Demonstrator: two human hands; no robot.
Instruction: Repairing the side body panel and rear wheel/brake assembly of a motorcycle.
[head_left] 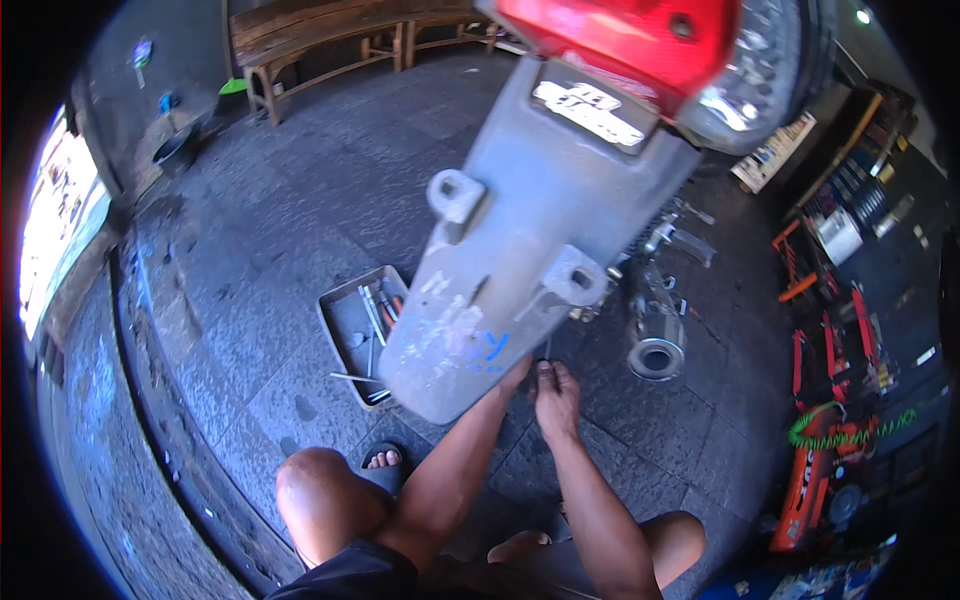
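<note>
A grey plastic rear mudguard (500,230) of a motorcycle hangs in front of me, below a red tail light (630,40) and a clear turn-signal lens (750,90). My left hand (517,376) reaches behind its lower right edge, and the mudguard hides the fingers. Just to the right, my right hand (557,398) is closed, thumb and fingers drawn together. A thin dark line rises from its fingertips, too small to name. To the right of the mudguard a silver exhaust muffler (655,335) shows its round outlet.
A tool tray (325,310) with wrenches and screwdrivers lies on the tiled floor (260,240). Wooden benches (330,35) and a black bucket (177,150) stand at the back. On the right are an orange-red jack (800,500), a green coiled hose (810,425) and red-handled tools (832,350).
</note>
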